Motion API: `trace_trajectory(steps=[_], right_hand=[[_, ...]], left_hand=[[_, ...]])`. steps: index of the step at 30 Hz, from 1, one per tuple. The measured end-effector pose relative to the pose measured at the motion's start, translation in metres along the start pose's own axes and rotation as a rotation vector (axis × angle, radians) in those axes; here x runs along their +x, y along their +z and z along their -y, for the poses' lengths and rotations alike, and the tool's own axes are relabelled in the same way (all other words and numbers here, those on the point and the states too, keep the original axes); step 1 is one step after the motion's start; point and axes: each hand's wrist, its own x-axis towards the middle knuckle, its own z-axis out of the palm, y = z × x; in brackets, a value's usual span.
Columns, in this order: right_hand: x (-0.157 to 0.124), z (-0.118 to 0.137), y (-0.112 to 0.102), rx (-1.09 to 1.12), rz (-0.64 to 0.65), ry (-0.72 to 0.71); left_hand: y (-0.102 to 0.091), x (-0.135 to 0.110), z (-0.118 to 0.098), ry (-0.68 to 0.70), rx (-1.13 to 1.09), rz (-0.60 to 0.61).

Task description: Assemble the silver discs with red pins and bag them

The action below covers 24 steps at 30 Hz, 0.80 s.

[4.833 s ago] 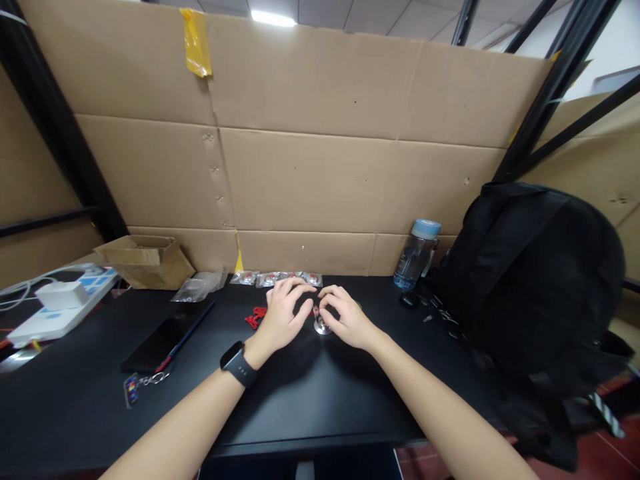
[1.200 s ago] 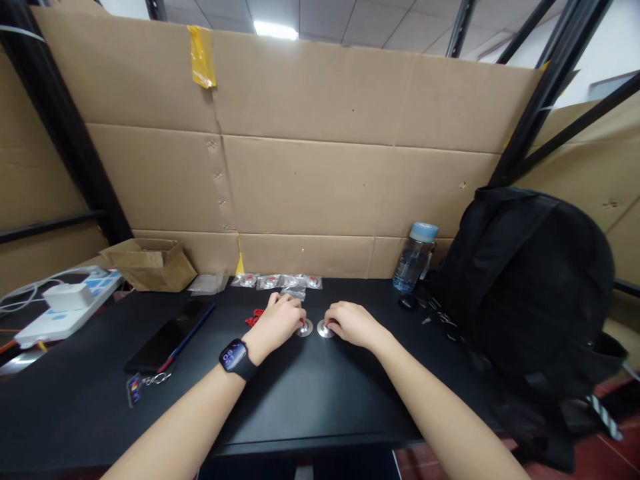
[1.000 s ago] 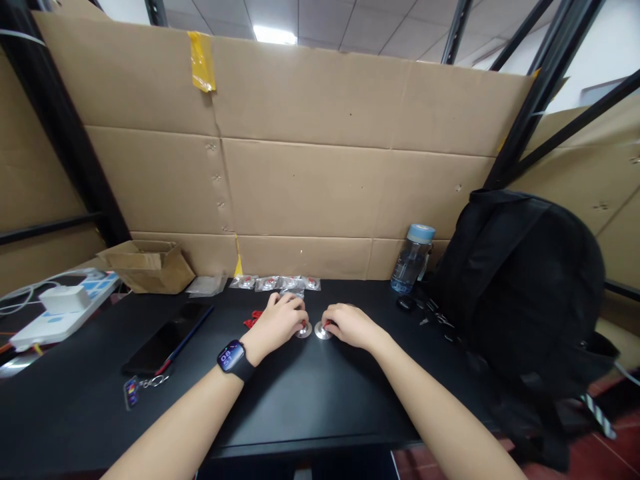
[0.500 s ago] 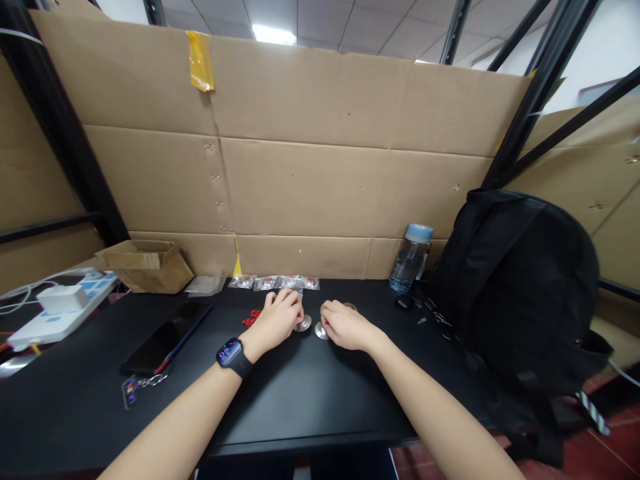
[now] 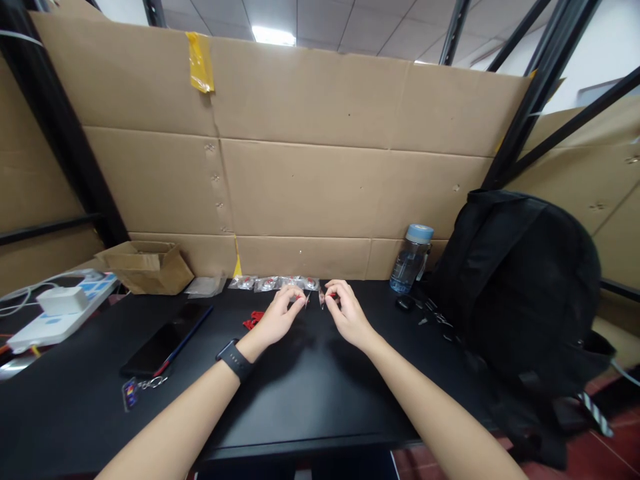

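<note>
My left hand [image 5: 284, 312] pinches a small silver finger cymbal [image 5: 307, 301] by its back, thumb and fingers closed. My right hand [image 5: 345, 312] grips a second finger cymbal [image 5: 321, 299] the same way, with a bit of red showing by the fingers. Both thin discs are held on edge above the table, facing each other with a narrow gap between them. Beside my left wrist a bundle of red cord [image 5: 253, 320] lies on the table. Behind my hands, several small clear packets [image 5: 267, 284] with shiny, red-marked contents lie in a row.
The black table [image 5: 300, 407] ends at a cardboard wall [image 5: 300, 193]. At left are a phone [image 5: 167, 339], keychain [image 5: 130, 393], power strip [image 5: 90, 303], paper bag [image 5: 150, 270] and clear plastic bags [image 5: 205, 286]. A water bottle [image 5: 410, 260], mouse [image 5: 405, 302] and black backpack [image 5: 525, 287] stand right.
Both hands have lifted the finger cymbals and turned them from lying nearly flat at the table to standing on edge, face to face. My left wrist has rotated.
</note>
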Motion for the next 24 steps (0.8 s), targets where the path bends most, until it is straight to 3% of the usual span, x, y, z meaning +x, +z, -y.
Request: trace_trajectory(steps=[9,16,24], right_hand=[[-0.004,0.007,0.010,0.137,-0.003,-0.013],[-0.004,0.014,0.014,0.661,0.075,0.381],[-0.004,0.014,0.009,0.906,0.126,0.593]], left_hand=[[0.011,-0.001,-0.006,0.013,-0.097,-0.006],[0.008,-0.004,-0.010,-0.004,0.036,0.008],[0.001,-0.006,-0.017,-0.002,0.205,0.043]])
